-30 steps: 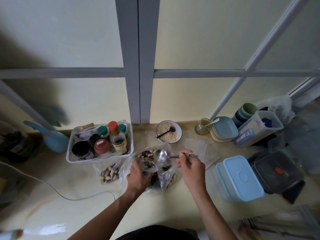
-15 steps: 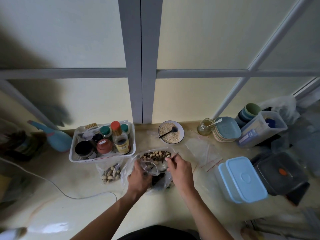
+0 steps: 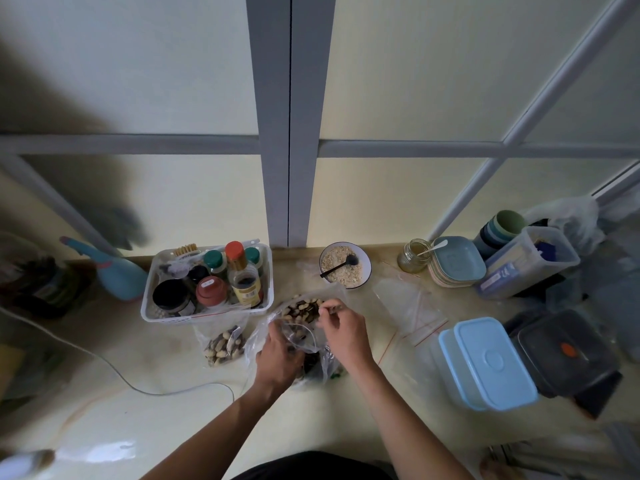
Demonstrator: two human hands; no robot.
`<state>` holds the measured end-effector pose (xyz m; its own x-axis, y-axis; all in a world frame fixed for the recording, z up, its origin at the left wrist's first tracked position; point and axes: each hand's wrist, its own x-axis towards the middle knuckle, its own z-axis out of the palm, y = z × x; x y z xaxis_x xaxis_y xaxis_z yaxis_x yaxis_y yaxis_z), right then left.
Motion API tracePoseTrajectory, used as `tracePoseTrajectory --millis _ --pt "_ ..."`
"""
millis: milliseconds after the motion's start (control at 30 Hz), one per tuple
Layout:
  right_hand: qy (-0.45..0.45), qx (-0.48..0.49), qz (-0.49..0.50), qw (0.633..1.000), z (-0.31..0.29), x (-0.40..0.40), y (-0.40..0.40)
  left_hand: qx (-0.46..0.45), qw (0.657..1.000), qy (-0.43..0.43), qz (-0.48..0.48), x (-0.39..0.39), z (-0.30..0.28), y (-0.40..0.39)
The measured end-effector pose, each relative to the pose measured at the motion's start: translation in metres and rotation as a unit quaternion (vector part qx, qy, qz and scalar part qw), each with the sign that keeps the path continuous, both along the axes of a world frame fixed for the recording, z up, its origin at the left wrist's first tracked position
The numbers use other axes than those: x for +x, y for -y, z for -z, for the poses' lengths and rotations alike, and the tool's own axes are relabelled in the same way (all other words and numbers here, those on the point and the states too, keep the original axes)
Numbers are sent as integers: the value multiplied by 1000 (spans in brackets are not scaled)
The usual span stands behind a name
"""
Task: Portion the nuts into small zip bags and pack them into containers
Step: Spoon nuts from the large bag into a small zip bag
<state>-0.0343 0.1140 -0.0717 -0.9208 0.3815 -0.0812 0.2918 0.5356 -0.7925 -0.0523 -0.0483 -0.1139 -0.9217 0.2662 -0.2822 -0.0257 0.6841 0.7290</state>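
The surface (image 3: 156, 420) is glossy cream with faint tan veining. A white basket (image 3: 207, 311) holds jars capped in red (image 3: 234, 250), green (image 3: 213, 259), rust-brown (image 3: 211, 289) and black (image 3: 169, 294). Tan and dark-brown nuts (image 3: 225, 344) fill a clear bag; an empty clear zip bag (image 3: 412, 306) has a red seal line. A white bowl (image 3: 363, 271) with a dark rim holds beige flakes and a black spoon (image 3: 341, 266). The lidded container (image 3: 488, 362) is pale blue; beside it a smoky dark-grey one (image 3: 568, 351) carries an orange spot. Plates (image 3: 457, 261) are pale blue over cream, and a spray bottle (image 3: 117, 275) is blue.

Jar (image 3: 246, 287) label, box print: illegible.
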Motion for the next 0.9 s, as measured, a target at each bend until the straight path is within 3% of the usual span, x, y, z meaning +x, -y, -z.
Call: tracePoseTrajectory --millis 167,300,433,633,900 --pt "41 -215 103 970 9 11 -4 6 1000 11 -3 -3 9 1" --pt "46 -395 182 899 14 21 -9 7 1000 18 -5 -3 11 0" --pt "27 -484 228 845 10 28 -16 -1 1000 19 -4 -2 9 -1" --pt "24 -466 243 850 -1 32 -28 -7 1000 26 1 -4 4 -1" --pt "31 -347 219 911 -38 37 -46 -20 999 47 0 -8 0 -7"
